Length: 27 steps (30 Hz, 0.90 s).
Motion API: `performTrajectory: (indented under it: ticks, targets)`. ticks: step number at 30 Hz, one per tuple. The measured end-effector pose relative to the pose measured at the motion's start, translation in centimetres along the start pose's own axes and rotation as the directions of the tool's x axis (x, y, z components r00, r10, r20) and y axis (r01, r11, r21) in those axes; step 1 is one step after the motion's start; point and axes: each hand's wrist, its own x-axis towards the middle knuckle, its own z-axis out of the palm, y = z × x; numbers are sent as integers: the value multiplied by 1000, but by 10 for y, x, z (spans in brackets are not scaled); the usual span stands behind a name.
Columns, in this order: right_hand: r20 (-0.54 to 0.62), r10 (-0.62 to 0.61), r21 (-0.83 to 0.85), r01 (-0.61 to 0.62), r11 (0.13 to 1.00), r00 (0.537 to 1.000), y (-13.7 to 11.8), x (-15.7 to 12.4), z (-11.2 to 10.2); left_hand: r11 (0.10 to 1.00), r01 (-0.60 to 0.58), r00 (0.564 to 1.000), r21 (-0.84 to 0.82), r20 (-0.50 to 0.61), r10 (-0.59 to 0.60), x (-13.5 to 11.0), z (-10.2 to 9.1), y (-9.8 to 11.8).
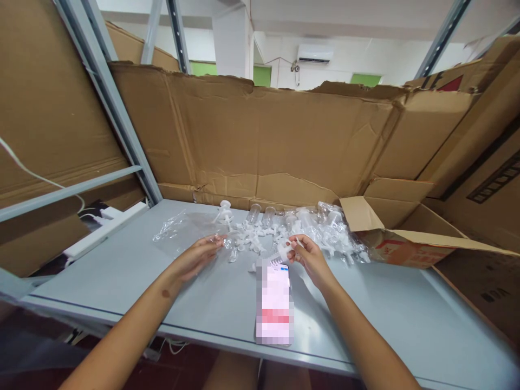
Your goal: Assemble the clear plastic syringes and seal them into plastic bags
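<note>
Right hand pinches one white pump in closed fingertips, at its 10 o'clock, the long axis running 8 to 2 o'clock. Left hand, farther off, rests loosely open on one clear bag. At 12 o'clock: roughly four bottles and a heap of caps — uncountable. One phone lies at 6 o'clock.
</note>
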Motion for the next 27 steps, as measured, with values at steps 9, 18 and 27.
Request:
performTrajectory:
  ticks: [9,18,27]
  targets:
    - [-37,-80,27,81,996,996,-5,-3,2,929,-362,926,76,-86,368,-10,17,16]
    - [-417,-286,224,402,888,863,-30,-4,-13,813,-556,774,171,-249,582,-2,52,27]
    - [-380,-182,386,335,860,907,-25,-7,-1,703,-675,682,225,-175,710,17,99,28]
